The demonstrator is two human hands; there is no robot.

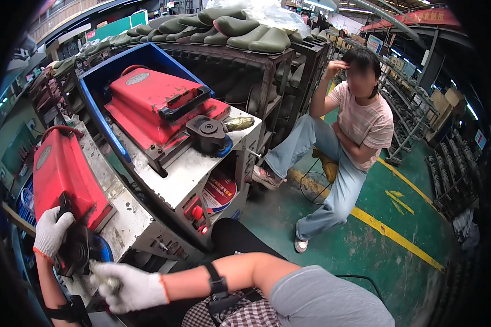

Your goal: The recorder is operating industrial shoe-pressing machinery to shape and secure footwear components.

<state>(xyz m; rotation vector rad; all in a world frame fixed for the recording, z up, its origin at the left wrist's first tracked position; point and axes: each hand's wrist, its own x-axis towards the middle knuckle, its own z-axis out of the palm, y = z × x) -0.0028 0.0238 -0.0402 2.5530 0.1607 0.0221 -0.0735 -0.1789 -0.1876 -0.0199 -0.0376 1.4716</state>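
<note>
My left hand (53, 233), in a white knitted glove, is closed on the black handle (65, 203) at the front of a red machine cover (65, 174). My right hand (133, 287), gloved the same way and a little blurred, wraps round a dull greenish handle (113, 283). That handle lies beside the black clamp block (79, 248) with a blue base, below the cover. Most of the greenish handle is hidden by my fingers. A white worn machine top (128, 218) lies under the red cover.
A second machine with a red cover (147, 103), a blue surround (103, 117) and a wrapped handle (238, 123) stands to the right. Behind it, green shoe-shaped pieces (245, 35) fill a rack. A seated person (360, 120) is at the right, near yellow floor lines (393, 234).
</note>
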